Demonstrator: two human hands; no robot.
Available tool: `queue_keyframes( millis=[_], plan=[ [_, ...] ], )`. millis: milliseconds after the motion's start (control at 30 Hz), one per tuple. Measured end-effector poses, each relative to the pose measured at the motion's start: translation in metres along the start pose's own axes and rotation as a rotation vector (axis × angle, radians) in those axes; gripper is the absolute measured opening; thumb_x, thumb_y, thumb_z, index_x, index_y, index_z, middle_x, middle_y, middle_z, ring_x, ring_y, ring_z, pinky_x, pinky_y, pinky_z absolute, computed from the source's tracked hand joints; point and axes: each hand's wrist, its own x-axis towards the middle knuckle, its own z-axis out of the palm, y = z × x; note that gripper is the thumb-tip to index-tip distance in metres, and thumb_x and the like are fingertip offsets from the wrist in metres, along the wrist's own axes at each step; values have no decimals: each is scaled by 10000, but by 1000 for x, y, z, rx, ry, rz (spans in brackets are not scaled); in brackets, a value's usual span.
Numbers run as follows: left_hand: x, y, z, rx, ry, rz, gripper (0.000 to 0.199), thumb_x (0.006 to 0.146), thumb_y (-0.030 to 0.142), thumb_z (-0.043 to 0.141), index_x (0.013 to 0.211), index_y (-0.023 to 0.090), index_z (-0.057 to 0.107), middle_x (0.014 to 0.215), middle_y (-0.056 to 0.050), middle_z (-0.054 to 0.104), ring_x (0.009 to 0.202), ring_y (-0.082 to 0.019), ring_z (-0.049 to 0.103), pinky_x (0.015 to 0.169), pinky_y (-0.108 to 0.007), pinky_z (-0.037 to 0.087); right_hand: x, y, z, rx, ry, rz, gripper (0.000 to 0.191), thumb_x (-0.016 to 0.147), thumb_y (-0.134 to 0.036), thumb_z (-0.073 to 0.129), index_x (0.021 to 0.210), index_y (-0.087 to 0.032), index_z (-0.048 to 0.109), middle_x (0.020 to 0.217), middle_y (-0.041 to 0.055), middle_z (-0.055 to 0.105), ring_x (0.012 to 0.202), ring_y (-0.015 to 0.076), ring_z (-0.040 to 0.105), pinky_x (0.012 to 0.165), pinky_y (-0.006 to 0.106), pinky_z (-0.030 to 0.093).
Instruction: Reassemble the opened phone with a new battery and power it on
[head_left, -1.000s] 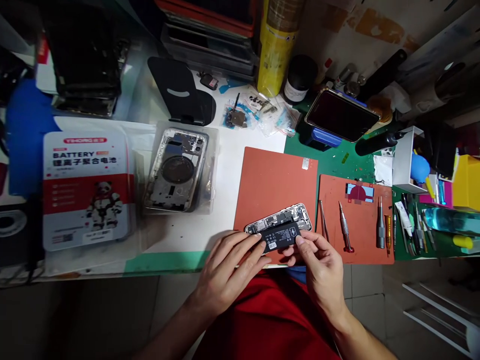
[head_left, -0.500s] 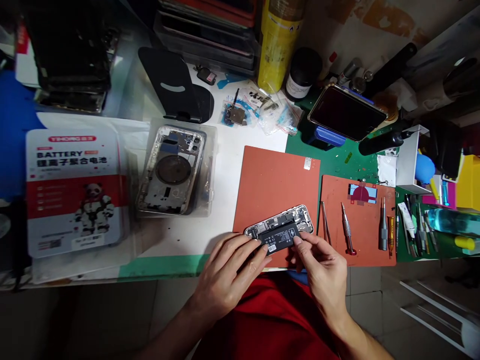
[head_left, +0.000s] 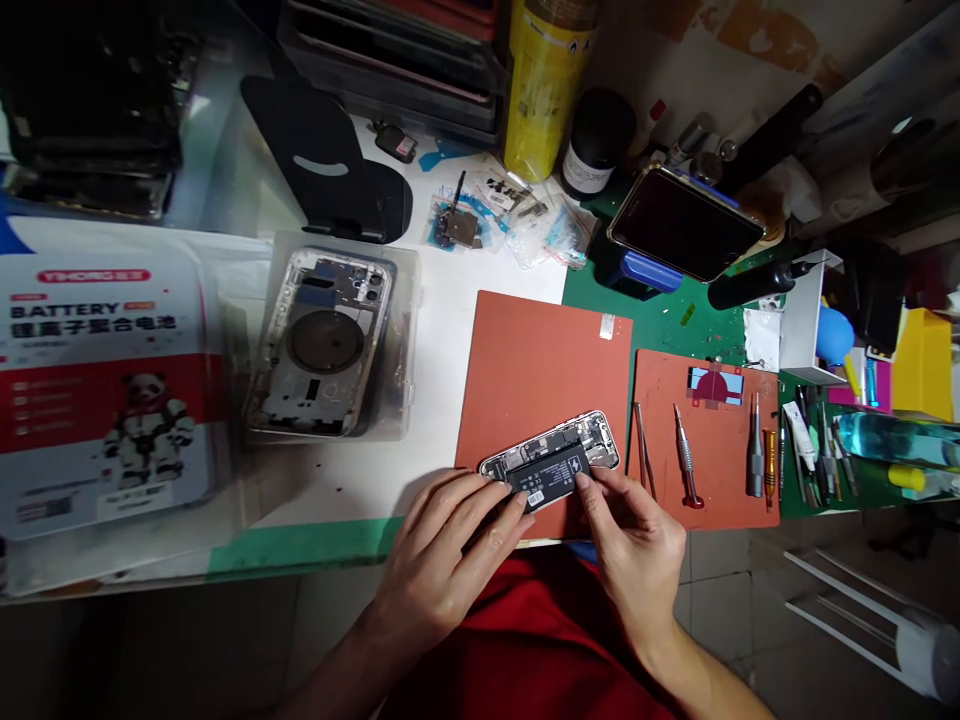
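An opened phone frame [head_left: 546, 442] with bare circuitry lies tilted on the larger orange mat [head_left: 544, 360], near the table's front edge. Along its near side is a black battery [head_left: 553, 478] with white print. My left hand [head_left: 450, 545] grips the battery's left end, its fingers bent over the phone's left part. The thumb and fingers of my right hand [head_left: 634, 535] pinch the battery's right end at the phone's lower right. Fingertips hide parts of both ends, and the battery's underside cannot be seen.
To the left, a phone housing [head_left: 326, 340] rests in a clear case beside a battery package [head_left: 112, 390]. Screwdrivers [head_left: 684, 455] and tweezers [head_left: 643, 450] lie on the smaller orange mat [head_left: 705, 510]. Behind are a propped phone [head_left: 684, 222] and a yellow can [head_left: 547, 95].
The whole view has shifted slightly, with the bench items appearing further left. Both hands keep their hold on the battery, which sits almost the same against the phone.
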Motion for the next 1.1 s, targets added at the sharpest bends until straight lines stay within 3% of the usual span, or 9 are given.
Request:
queue_keyframes(
  millis=[267, 533, 700, 833, 1100],
  plan=[
    [-4, 0, 1, 11, -7, 4, 362, 904, 94, 836, 1252, 142, 747, 1147, -123, 803, 1099, -303, 696, 983, -501, 566, 1, 0, 4, 0, -14, 16, 250, 932, -434, 811, 1036, -209, 845, 939, 77, 847, 773, 224, 783, 745, 350, 644],
    [-2, 1, 0, 16, -4, 6, 393, 866, 89, 864, 1241, 113, 749, 1141, -148, 800, 1095, -312, 694, 986, -504, 562, 1, -4, 4, -100, -17, -87, 240, 993, -402, 744, 1105, -196, 791, 781, 30, 768, 643, 169, 692, 645, 292, 580],
    [-4, 0, -1, 13, -37, -2, 394, 885, 108, 842, 1265, 131, 741, 1261, -176, 782, 1153, -330, 692, 996, -511, 568, 5, -10, -1, -163, -30, -291, 159, 1007, -283, 728, 1137, -212, 787, 912, 62, 793, 739, 192, 736, 715, 317, 611],
    [-7, -1, -2, 13, -74, 3, 391, 922, 111, 802, 1305, 124, 726, 1326, -166, 769, 1193, -343, 674, 1027, -534, 555, 10, -20, 1, -144, -149, -462, 220, 1024, -171, 664, 1196, -238, 784, 929, 73, 745, 804, 206, 729, 729, 332, 625],
    [-2, -1, -2, 2, -55, 16, 326, 930, 118, 802, 1246, 67, 742, 1275, -165, 792, 1158, -345, 681, 1031, -540, 550, 19, -23, 13, -236, -319, -580, 328, 1052, -112, 549, 1294, -208, 748, 970, 83, 640, 803, 182, 663, 675, 303, 599]
  ],
)
